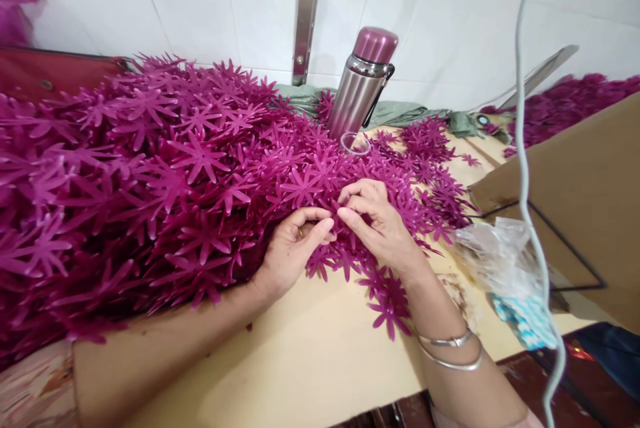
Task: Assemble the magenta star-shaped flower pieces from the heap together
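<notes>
A big heap of magenta plastic flower pieces (150, 168) covers the left and middle of a pale yellow table (310, 348). My left hand (293, 248) and my right hand (375, 218) meet at the heap's near edge, fingertips almost touching. Both are curled in a pinch among the flowers; what they pinch is too small to name. Loose flowers (387, 305) lie just under my right wrist, which wears two silver bangles (450, 351).
A steel flask with a purple cap (363, 81) stands behind the heap, a clear ring (355, 143) at its foot. A cardboard box (575, 195) sits at right, with a crumpled plastic bag (500, 255) and a hanging white cord (525, 181). White tiled wall behind.
</notes>
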Motion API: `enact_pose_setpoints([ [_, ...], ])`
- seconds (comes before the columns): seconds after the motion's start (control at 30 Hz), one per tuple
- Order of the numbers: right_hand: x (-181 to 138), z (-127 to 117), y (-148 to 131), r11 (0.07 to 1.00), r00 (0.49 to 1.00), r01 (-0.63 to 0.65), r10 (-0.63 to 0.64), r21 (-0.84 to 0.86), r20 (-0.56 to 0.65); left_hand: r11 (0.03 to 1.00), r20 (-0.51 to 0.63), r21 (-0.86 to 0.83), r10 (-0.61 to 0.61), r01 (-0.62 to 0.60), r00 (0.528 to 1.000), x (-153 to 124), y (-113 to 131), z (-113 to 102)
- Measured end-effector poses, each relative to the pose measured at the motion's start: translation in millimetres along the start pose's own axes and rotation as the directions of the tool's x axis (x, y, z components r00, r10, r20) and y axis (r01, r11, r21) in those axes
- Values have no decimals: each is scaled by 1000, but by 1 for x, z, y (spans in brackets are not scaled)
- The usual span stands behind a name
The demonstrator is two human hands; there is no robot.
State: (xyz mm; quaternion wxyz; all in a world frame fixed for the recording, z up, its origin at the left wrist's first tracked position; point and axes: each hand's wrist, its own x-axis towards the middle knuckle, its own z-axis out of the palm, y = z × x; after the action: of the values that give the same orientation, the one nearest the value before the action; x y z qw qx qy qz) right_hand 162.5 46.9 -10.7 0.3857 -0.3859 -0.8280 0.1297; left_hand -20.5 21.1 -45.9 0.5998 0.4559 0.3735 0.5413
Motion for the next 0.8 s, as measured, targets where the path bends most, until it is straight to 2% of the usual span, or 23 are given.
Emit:
enact_pose_setpoints([
  [0.2, -1, -2, -2, 998, 997, 58, -59, 23, 55, 998, 7, -59, 2, -2, 1000, 1, -5, 1],
  [0.4, -1, -2, -1, 999, 998, 28, -29, 17, 51, 996, 37, 49, 67, -69, 997, 0, -3, -2],
  [0.47, -1, -3, 2, 999, 999, -21, 22, 26, -31, 995, 18, 72, 68, -69, 998, 1, -3, -3],
  [0.53, -1, -6, 8, 994, 972, -104, 107, 25, -211, 995, 5, 79, 63, -63, 998, 1, -3, -3],
  [0.57, -1, -7, 12, 987, 932, -160, 154, 7, -327, 995, 4, 78, 62, -62, 998, 1, -3, -3],
  [0.63, -2, -10, 20, 958, 819, -278, 196, -73, -540, 995, 9, 71, 63, -64, 998, 1, -3, -2],
  [0.67, -3, -11, 23, 939, 771, -321, 183, -124, -610, 996, 12, 67, 65, -66, 998, 1, -2, -2],
  [0.7, -3, -12, 25, 925, 746, -338, 152, -172, -648, 996, 13, 64, 67, -67, 998, 1, -2, -2],
  [0.73, -3, -12, 25, 923, 746, -324, 115, -208, -656, 996, 13, 61, 67, -68, 998, 1, -2, -1],
  [0.8, -3, -11, 21, 947, 808, -225, 48, -231, -587, 996, 8, 54, 66, -67, 998, 1, -3, -1],
])
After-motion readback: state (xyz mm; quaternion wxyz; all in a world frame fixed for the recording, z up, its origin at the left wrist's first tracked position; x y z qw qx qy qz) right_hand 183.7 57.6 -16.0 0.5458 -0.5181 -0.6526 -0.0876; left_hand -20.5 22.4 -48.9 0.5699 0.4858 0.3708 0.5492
